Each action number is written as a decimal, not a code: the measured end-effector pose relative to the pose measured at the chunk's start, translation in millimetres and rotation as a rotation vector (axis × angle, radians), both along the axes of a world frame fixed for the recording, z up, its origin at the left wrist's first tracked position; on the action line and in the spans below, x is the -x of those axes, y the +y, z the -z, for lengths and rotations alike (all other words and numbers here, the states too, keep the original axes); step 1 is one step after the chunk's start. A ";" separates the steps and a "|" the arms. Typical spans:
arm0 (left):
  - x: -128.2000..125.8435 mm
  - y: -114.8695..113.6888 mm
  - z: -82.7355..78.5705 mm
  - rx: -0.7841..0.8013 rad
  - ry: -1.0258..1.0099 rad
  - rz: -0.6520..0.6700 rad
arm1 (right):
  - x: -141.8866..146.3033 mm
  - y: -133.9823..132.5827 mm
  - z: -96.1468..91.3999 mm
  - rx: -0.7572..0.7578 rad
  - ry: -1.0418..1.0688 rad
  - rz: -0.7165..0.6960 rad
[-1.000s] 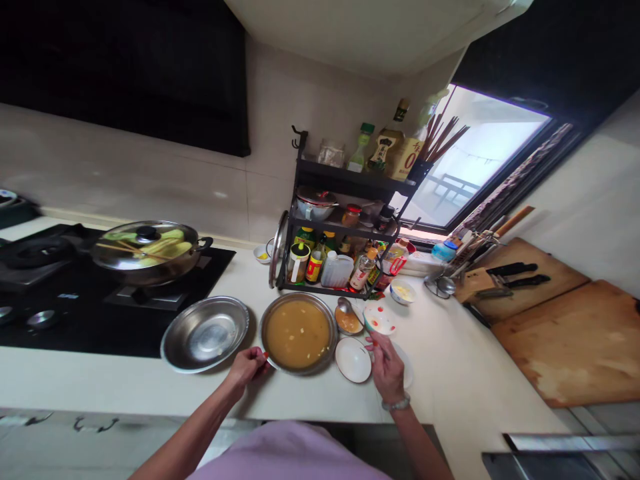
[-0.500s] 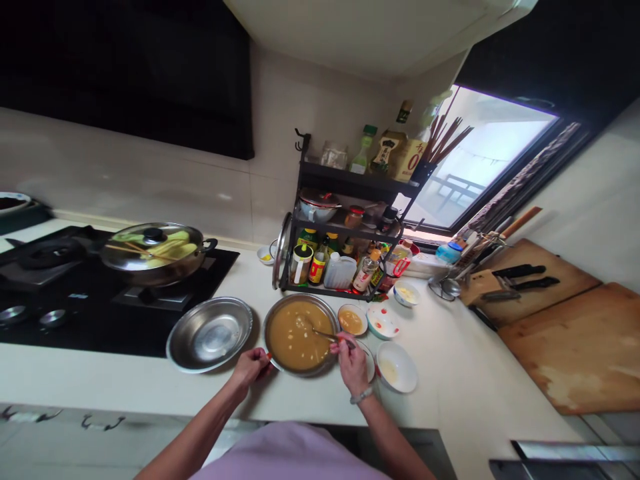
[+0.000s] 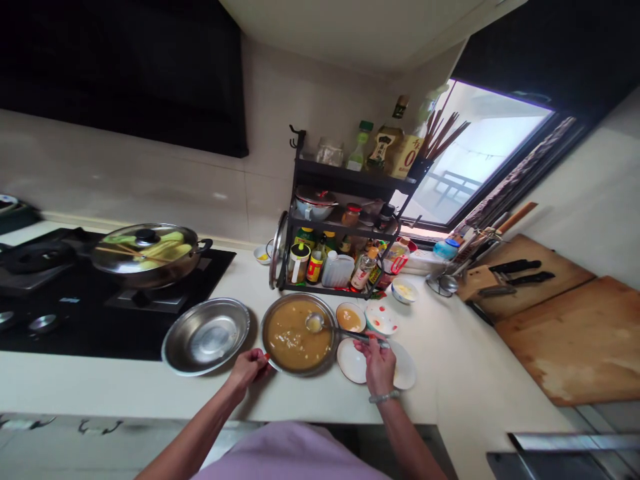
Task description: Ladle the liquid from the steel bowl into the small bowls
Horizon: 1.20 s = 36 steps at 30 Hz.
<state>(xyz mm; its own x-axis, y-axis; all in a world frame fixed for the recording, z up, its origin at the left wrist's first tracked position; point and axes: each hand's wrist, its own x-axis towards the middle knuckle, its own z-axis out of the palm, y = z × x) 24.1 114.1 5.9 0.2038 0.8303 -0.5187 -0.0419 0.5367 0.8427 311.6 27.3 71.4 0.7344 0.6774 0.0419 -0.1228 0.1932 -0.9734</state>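
A metal basin point(image 3: 267, 352) of brown, soupy liquid point(image 3: 295, 343) with pale bits stands on the counter in front of me. My left hand point(image 3: 250, 369) pinches its near-left rim. In my right hand point(image 3: 379, 365) is the handle of a ladle point(image 3: 345, 331), fingers closed round it. The ladle's bowl is over the right part of the basin and holds some liquid. Just right of the basin sit a small bowl of similar brown liquid point(image 3: 350, 318) and a white bowl point(image 3: 351, 361). Another white bowl point(image 3: 405, 367) is partly hidden behind my right hand.
An empty metal basin point(image 3: 170, 347) stands to the left, beside the stove point(image 3: 115, 340) with a lidded pan point(image 3: 150, 273). Behind is a black rack point(image 3: 345, 180) of bottles and jars. A red-spotted bowl point(image 3: 383, 319), knives point(image 3: 517, 267) and cutting boards point(image 3: 560, 340) are at right.
My right hand has moved right with the ladle, whose bowl has come up out of the liquid into view. My left hand stays at the basin's rim. The view has shifted slightly.
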 end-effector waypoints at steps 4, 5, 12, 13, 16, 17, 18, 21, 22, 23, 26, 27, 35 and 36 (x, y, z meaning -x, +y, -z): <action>-0.7 0.8 6.8 0.003 0.020 -0.026 | -6.7 -2.6 -4.3 -0.018 0.037 0.020; -0.9 1.0 9.5 -0.002 0.025 -0.033 | -8.5 -3.1 -5.2 -0.020 0.051 0.029; -0.9 3.1 22.5 -0.029 0.053 -0.040 | -24.7 -6.5 -11.3 -0.018 0.110 0.123; -0.9 3.2 22.7 -0.029 0.052 -0.040 | -28.0 -6.9 -12.5 -0.019 0.104 0.140; -1.3 2.8 21.7 -0.026 0.053 -0.048 | -39.8 -8.1 -16.6 -0.038 0.072 0.216; -1.6 2.5 21.1 -0.028 0.057 -0.052 | -44.1 -8.5 -17.8 -0.045 0.057 0.245; -1.9 2.2 20.6 -0.029 0.061 -0.055 | -48.5 -9.1 -18.6 -0.050 0.037 0.274; -2.9 1.3 19.1 -0.036 0.067 -0.064 | -60.4 -11.9 -17.9 -0.030 -0.080 0.311; -3.1 1.1 18.5 -0.037 0.066 -0.065 | -63.5 -13.3 -16.4 -0.010 -0.138 0.305; -3.2 0.9 17.7 -0.037 0.064 -0.070 | -65.9 -15.0 -14.2 0.015 -0.201 0.288; -2.5 0.5 14.0 -0.023 0.050 -0.061 | -68.3 -21.2 -6.2 0.090 -0.441 0.198; -1.9 0.5 12.3 -0.018 0.046 -0.048 | -67.2 -23.4 -3.8 0.101 -0.537 0.150; 0.3 1.7 4.9 -0.010 0.026 0.005 | -19.2 -29.0 -6.9 -0.096 -0.958 -0.180; 0.1 1.7 5.0 -0.013 0.028 0.005 | -10.1 -27.3 -7.6 -0.121 -0.940 -0.213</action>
<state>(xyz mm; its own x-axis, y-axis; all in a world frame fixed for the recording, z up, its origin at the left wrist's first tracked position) 24.0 115.8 0.9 0.1934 0.8358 -0.5138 -0.0152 0.5262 0.8502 321.7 0.0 78.9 0.2283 0.7451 0.6267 0.6507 0.3620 -0.6675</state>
